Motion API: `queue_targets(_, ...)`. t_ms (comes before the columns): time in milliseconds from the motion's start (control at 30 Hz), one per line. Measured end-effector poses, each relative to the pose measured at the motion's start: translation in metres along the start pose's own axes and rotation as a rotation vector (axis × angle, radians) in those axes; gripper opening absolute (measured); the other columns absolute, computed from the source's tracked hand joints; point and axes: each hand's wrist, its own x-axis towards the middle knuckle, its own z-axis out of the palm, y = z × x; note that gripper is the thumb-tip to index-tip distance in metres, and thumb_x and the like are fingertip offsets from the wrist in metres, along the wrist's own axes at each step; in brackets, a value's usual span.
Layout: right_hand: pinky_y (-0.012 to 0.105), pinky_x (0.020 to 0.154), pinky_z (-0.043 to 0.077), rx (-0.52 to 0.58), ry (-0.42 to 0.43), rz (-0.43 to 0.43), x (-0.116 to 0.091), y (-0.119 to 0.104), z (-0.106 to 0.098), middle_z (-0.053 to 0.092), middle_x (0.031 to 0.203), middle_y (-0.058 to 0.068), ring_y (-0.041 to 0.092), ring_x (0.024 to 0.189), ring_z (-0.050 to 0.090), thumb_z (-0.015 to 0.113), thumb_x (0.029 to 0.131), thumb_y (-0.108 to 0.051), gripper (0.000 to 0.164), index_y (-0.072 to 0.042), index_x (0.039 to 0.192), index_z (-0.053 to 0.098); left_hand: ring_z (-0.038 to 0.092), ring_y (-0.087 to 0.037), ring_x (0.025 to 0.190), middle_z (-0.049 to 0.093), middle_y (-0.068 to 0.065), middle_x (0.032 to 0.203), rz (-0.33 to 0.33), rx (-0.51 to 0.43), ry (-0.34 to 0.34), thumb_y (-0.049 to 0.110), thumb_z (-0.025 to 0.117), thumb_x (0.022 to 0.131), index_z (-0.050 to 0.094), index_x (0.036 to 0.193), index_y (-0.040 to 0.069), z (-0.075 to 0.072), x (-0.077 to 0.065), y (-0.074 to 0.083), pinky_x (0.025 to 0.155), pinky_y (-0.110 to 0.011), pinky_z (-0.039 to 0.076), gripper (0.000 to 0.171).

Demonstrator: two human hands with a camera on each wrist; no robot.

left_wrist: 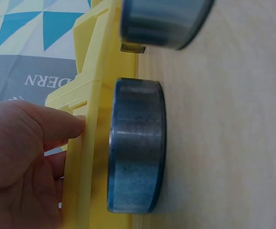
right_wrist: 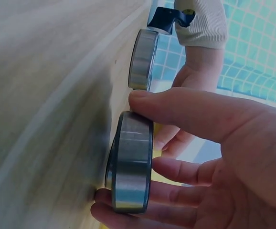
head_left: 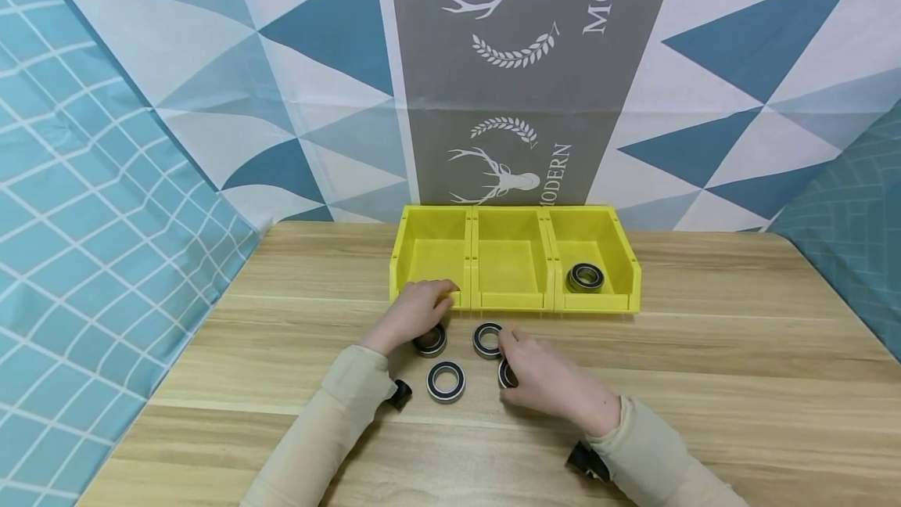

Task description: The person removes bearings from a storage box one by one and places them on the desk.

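Observation:
My left hand (head_left: 417, 308) is at the front of the left bin of a yellow three-part bin set (head_left: 512, 303). In the left wrist view the thumb lies on the bin's front lip and the fingers are behind it. Below that hand a ball bearing (head_left: 429, 341) lies partly hidden on the table. My right hand (head_left: 552, 378) grips another bearing (right_wrist: 133, 162) between thumb and fingers; the hand covers much of it in the head view. Just beyond it lies a third bearing (head_left: 486, 340), and one more (head_left: 446, 382) lies flat between the hands.
The right bin holds a bearing (head_left: 585, 278) near its front wall. The bins stand at the back of the wooden table (head_left: 704, 366), before a patterned cloth backdrop (head_left: 338, 84). A black wrist device (head_left: 587, 462) sits under the right sleeve, another (head_left: 400, 395) by the left.

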Motion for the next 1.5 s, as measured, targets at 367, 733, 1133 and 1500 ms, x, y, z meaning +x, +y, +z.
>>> queue_targets(367, 0.038, 0.079, 0.052, 0.019, 0.02, 0.013, -0.001, -0.004, 0.004, 0.056, 0.111, 0.024, 0.032, 0.094, 0.06, 0.076, 0.068, -0.026, 0.068, 0.008, 0.118, 0.045, 0.059, -0.027, 0.104, 0.065, -0.004, 0.112, -0.005, -0.007, 0.003, 0.018, 0.05, 0.093, 0.061, 0.113, 0.013, 0.0, 0.0, 0.0, 0.095, -0.047, 0.038, 0.024)
queue_targets(733, 0.038, 0.078, 0.052, -0.028, 0.054, 0.017, 0.0, -0.006, 0.009, 0.056, 0.108, 0.02, 0.03, 0.091, 0.06, 0.079, 0.065, -0.027, 0.07, 0.007, 0.116, 0.046, 0.058, -0.027, 0.105, 0.064, -0.004, 0.113, -0.006, -0.007, -0.004, 0.018, 0.051, 0.093, 0.061, 0.114, 0.012, 0.0, 0.0, 0.0, 0.096, -0.047, 0.037, 0.024)
queue_targets(1133, 0.036, 0.071, 0.052, -0.02, 0.074, 0.014, 0.001, -0.004, 0.011, 0.058, 0.096, 0.013, 0.024, 0.081, 0.059, 0.081, 0.061, -0.023, 0.06, 0.003, 0.104, 0.048, 0.059, -0.027, 0.104, 0.065, -0.004, 0.112, -0.003, -0.014, 0.0, 0.018, 0.05, 0.093, 0.061, 0.113, 0.012, -0.001, -0.001, 0.0, 0.095, -0.047, 0.037, 0.024)
queue_targets(1500, 0.037, 0.069, 0.051, 0.004, 0.075, 0.008, 0.001, -0.003, 0.011, 0.057, 0.093, 0.013, 0.023, 0.08, 0.059, 0.081, 0.063, -0.024, 0.06, 0.004, 0.105, 0.047, 0.059, -0.027, 0.104, 0.064, -0.005, 0.112, 0.002, -0.018, 0.002, 0.018, 0.051, 0.093, 0.061, 0.114, 0.011, -0.001, -0.001, 0.0, 0.096, -0.047, 0.037, 0.024)
